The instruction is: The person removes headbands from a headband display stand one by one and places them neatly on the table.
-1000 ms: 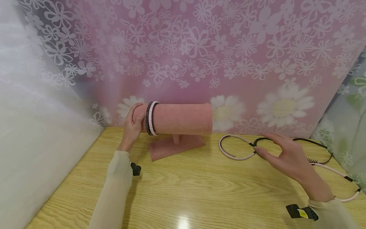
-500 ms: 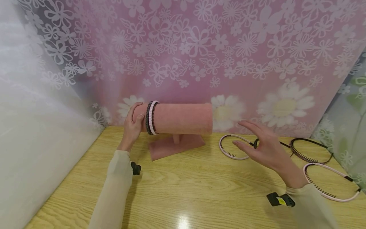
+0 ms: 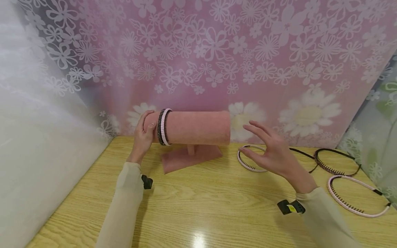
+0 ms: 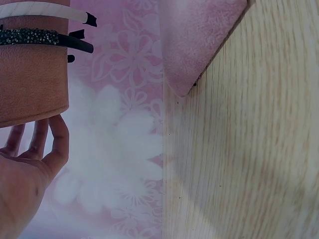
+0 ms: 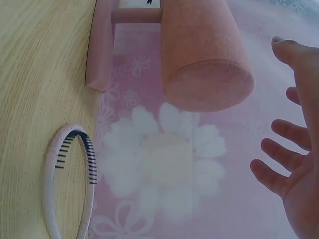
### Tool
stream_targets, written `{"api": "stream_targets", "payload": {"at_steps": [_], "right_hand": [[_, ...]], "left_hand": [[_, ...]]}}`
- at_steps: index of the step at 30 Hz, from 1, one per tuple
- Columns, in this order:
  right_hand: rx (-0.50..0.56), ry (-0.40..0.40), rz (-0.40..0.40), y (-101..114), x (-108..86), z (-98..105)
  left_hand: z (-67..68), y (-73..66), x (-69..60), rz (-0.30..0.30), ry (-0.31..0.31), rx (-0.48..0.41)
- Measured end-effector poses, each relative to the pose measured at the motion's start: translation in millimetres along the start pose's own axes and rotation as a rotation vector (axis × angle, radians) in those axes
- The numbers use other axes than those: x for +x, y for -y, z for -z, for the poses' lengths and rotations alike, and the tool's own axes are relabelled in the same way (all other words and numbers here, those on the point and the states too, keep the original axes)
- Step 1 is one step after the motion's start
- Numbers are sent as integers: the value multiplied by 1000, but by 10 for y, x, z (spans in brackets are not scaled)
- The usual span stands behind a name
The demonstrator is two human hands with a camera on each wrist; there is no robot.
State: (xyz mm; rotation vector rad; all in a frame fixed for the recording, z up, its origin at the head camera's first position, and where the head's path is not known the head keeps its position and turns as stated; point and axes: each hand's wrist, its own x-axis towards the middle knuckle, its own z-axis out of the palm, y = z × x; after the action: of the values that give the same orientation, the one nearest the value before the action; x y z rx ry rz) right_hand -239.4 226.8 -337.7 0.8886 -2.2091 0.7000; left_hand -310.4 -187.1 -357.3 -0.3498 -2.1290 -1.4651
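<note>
A pink headband display stand (image 3: 198,128) has a padded roll on a post and flat base. My left hand (image 3: 143,139) grips the roll's left end; in the left wrist view its fingers reach beyond the rim. Beside it, a dark glittery headband (image 4: 30,37) and a pale pink headband (image 4: 45,10) sit side by side around the roll. My right hand (image 3: 276,155) hovers with fingers spread and holds nothing, right of the roll. Below it lies a pale toothed headband (image 5: 49,184), partly covered by the hand in the head view.
At the right of the wooden table (image 3: 198,199) lie a black headband (image 3: 302,152), a dark toothed headband (image 3: 336,171) and another pale headband (image 3: 356,213). A flowered pink curtain (image 3: 198,69) hangs close behind the stand. A white sheet (image 3: 46,137) borders the left side.
My right hand has moved left and slightly up, away from the headbands on the right and toward the roll. My left hand has kept its grip in place.
</note>
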Motion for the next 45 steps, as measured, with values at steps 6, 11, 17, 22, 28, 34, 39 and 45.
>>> {"api": "stream_targets", "payload": {"at_steps": [6,11,17,22,28,34,39,45], "right_hand": [[20,3,57,69,120,-106],[26,4,92,99,210,-206],[5,-3,150,142,328,-296],[-3,1,186,202,440,-356],[4,3,214,265,553,-427],[2,-11,255,296,684,-519],[-1,-30,299,324,804,-622],[-27,-23,326,360,946,-739]], "left_hand": [[1,2,-9,-1,-4,17],[-1,7,-8,-6,-2,10],[1,-3,-6,-4,-4,22],[1,-11,-1,-1,-5,26],[-1,-5,0,0,-13,28],[-2,-9,1,5,-9,16],[1,-11,-3,11,-6,13],[6,0,-1,18,0,1]]}}
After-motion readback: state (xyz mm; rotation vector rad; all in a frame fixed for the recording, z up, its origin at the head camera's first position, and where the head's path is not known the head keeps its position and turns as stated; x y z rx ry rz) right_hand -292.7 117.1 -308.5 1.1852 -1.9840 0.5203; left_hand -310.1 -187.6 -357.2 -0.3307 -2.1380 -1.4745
